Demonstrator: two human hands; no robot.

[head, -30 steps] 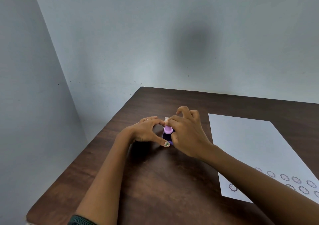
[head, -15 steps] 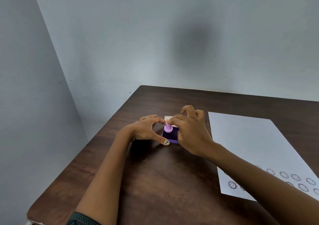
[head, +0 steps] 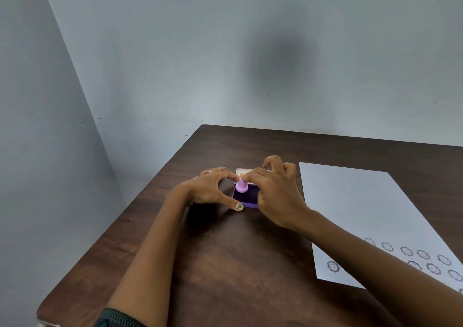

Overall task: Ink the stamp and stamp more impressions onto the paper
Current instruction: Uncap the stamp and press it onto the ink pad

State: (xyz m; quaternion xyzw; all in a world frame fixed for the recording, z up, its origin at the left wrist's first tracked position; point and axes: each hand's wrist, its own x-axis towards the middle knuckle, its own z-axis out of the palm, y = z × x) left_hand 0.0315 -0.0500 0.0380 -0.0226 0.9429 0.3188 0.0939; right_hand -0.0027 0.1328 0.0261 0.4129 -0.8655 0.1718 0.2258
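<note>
Our left hand (head: pixel 209 187) braces the small square purple ink pad (head: pixel 246 196) on the dark wooden table (head: pixel 238 264), thumb and forefinger spread around its left side; our right hand (head: pixel 275 194) pinches the pink mushroom-shaped plastic stamp (head: pixel 241 186) upright on the pad; the white paper sheet (head: pixel 355 209) with ring-shaped impressions lies right

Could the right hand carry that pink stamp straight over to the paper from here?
Probably yes. The right hand pinches the stamp on the ink pad, and only bare table lies between it and the paper beside it.
</note>
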